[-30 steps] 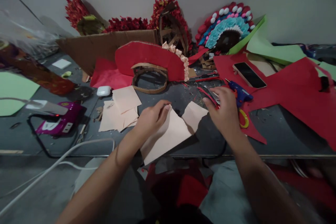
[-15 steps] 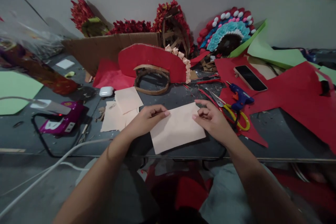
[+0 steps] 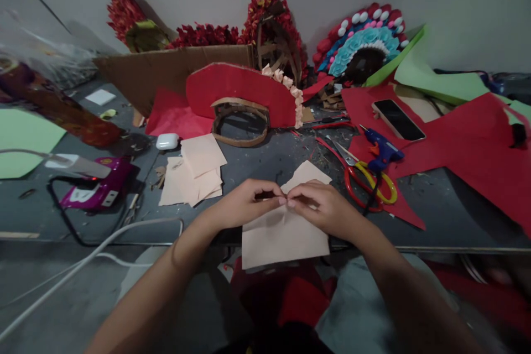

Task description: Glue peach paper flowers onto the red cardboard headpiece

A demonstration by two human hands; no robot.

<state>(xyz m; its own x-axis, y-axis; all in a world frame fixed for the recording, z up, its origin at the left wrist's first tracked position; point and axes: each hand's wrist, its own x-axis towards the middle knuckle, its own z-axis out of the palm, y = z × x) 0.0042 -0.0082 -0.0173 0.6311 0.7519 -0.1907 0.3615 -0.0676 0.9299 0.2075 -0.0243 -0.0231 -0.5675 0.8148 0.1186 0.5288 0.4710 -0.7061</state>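
Note:
A pale peach sheet of paper (image 3: 286, 243) hangs slightly over the table's front edge. My left hand (image 3: 251, 204) is closed on it, thumb and fingertips pinching near its middle. My right hand (image 3: 319, 204) pinches it right beside, so the fingertips of both hands nearly touch. Beyond my fingers another stretch of peach paper (image 3: 307, 172) shows at an angle; whether it is joined to the near part is hidden by my hands. To the left lie several smaller peach pieces (image 3: 203, 156), overlapping one another.
Ahead stands a red headdress shape (image 3: 240, 86) with peach rosettes (image 3: 296, 100) and a cardboard ring (image 3: 240, 142). To the right are scissors (image 3: 359, 168), a blue glue gun (image 3: 384, 152), a phone (image 3: 399, 120) and red sheets (image 3: 468, 138). Leftward sit an earphone case (image 3: 167, 141) and a purple power strip (image 3: 99, 191).
Both hands have come together at the middle of the peach sheet, from apart along its far edge. The sheet has shifted toward me, and a part now sticks out beyond my fingers.

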